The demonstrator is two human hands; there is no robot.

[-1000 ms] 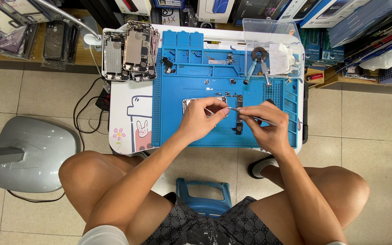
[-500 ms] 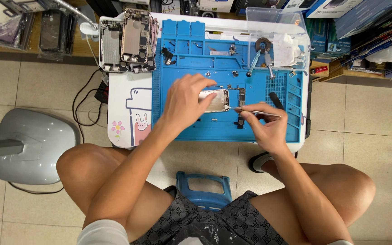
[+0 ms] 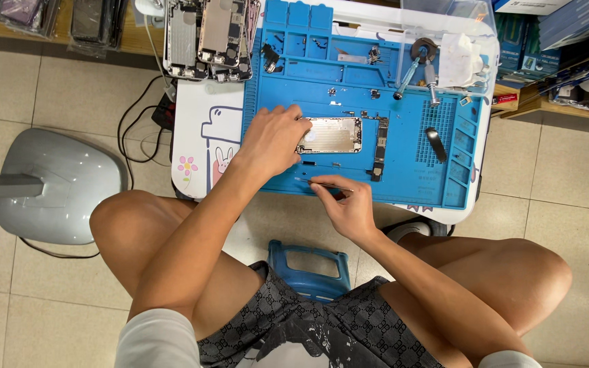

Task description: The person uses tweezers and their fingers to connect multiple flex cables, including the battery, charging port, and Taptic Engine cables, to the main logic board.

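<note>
My left hand (image 3: 272, 140) rests on the blue work mat (image 3: 403, 163), its fingers holding the left end of an opened silver phone shell (image 3: 332, 135). My right hand (image 3: 344, 202) is at the mat's near edge and pinches thin metal tweezers (image 3: 318, 183), tips pointing left just over the mat. A narrow dark circuit board (image 3: 379, 148) lies right of the phone shell. What the tweezer tips hold, if anything, is too small to tell.
Screwdrivers (image 3: 414, 71) and small parts lie at the mat's far side, a black tool (image 3: 436, 144) on its right. Several stripped phone bodies (image 3: 206, 37) sit at the table's back left. A grey lamp base (image 3: 56, 184) stands on the floor left; a blue stool (image 3: 308, 266) between my knees.
My left hand moved left onto the phone shell's end. My right hand with the tweezers drew back and left toward the mat's near edge. The view shifted closer.
</note>
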